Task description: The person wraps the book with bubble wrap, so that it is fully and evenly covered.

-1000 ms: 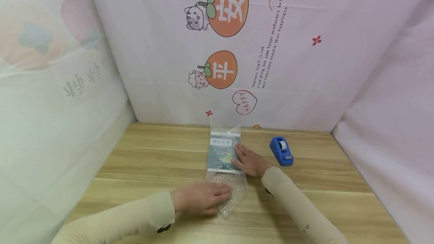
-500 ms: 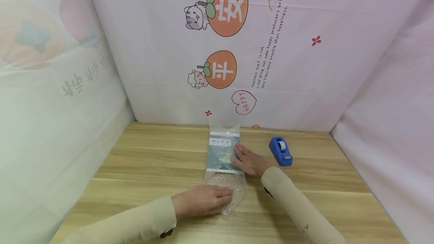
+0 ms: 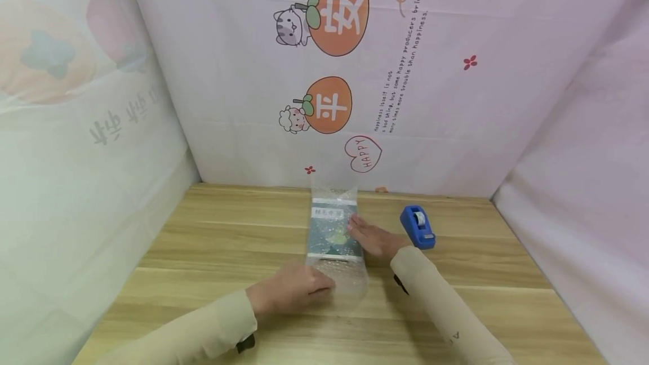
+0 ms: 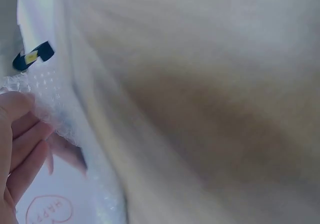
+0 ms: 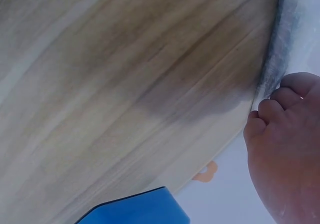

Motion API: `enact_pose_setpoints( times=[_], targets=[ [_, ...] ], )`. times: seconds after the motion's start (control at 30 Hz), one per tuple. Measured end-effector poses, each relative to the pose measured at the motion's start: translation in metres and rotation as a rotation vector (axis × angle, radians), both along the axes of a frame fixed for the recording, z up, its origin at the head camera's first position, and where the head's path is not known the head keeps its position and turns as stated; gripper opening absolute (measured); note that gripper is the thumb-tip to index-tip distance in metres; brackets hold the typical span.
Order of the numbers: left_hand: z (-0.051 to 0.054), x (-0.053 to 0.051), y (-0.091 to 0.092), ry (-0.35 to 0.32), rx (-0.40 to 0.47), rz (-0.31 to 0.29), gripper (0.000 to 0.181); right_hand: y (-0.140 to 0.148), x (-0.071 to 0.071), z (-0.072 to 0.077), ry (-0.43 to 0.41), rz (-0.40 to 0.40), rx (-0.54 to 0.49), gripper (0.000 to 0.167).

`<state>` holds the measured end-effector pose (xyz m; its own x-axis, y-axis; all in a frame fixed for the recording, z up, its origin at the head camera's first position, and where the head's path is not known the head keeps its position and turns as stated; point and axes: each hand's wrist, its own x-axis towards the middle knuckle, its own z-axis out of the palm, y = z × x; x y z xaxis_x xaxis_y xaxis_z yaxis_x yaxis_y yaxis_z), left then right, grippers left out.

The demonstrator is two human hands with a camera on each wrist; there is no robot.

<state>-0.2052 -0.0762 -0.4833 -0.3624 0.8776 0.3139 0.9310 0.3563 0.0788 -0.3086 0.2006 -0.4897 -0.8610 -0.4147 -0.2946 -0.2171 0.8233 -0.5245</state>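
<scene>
A book (image 3: 332,235) with a teal cover and a white title label lies flat at the back middle of the table, covered by clear bubble wrap (image 3: 350,279). The wrap extends past the book's near end. My left hand (image 3: 289,290) pinches the wrap's near flap, lifted off the table; the left wrist view shows the bubble wrap (image 4: 47,98) between thumb and fingers. On the book's right edge rests my right hand (image 3: 375,238), fingers lying along the wrapped side. In the right wrist view its fingertips are partly hidden behind the hand (image 5: 287,149).
A blue tape dispenser (image 3: 418,227) with a roll in it stands to the right of the right hand. The wood-grain table (image 3: 228,241) is bounded by a printed cloth wall (image 3: 431,156) behind, with more cloth at both sides.
My left hand has gone from lying flat on the wrap's near end to pinching it and lifting it slightly. The right hand has shifted a little toward the book's edge.
</scene>
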Motion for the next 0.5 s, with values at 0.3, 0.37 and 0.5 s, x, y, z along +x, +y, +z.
enact_pose_setpoints(
  times=[0.3, 0.37, 0.5],
  targets=[
    [0.026, -0.024, 0.002, -0.021, 0.180, 0.026, 0.013, 0.001, -0.003, 0.005, -0.084, -0.099, -0.042, 0.102],
    [0.031, -0.031, 0.004, -0.001, 0.210, 0.042, 0.012, 0.001, -0.003, 0.006, -0.101, -0.133, -0.036, 0.105],
    [0.038, -0.046, 0.007, -0.021, 0.245, 0.104, 0.012, 0.002, -0.001, 0.009, -0.136, -0.185, -0.042, 0.108]
  ],
)
